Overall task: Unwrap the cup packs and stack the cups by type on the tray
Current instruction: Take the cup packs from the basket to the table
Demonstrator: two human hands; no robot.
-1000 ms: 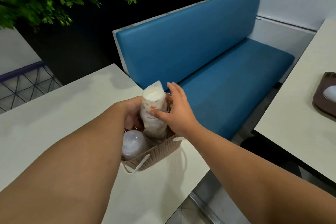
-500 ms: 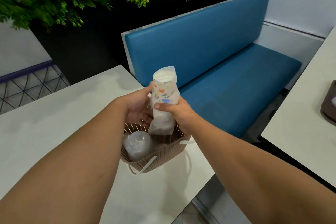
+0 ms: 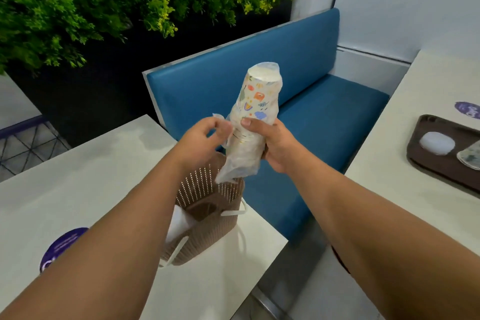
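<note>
A pack of printed paper cups (image 3: 255,101) in clear plastic wrap is held up above the brown woven basket (image 3: 207,231). My right hand (image 3: 272,145) grips the pack round its middle. My left hand (image 3: 202,140) pinches a loose flap of the wrap at the pack's left side. Another wrapped white pack (image 3: 179,223) shows inside the basket, mostly hidden by my left arm. On the right table a brown tray (image 3: 426,161) carries a stack of clear cups (image 3: 437,143) and a printed cup stack (image 3: 470,154) at the frame edge.
The basket stands near the corner of a white table (image 3: 78,189) with a purple sticker (image 3: 62,244). A blue bench (image 3: 311,122) runs between the two tables, with a gap to the floor. Green plants (image 3: 104,2) line the back.
The printed cup pack has come up out of the basket and moved right. My left hand left the pack's body and now pinches the wrap. The view swung, showing the tray.
</note>
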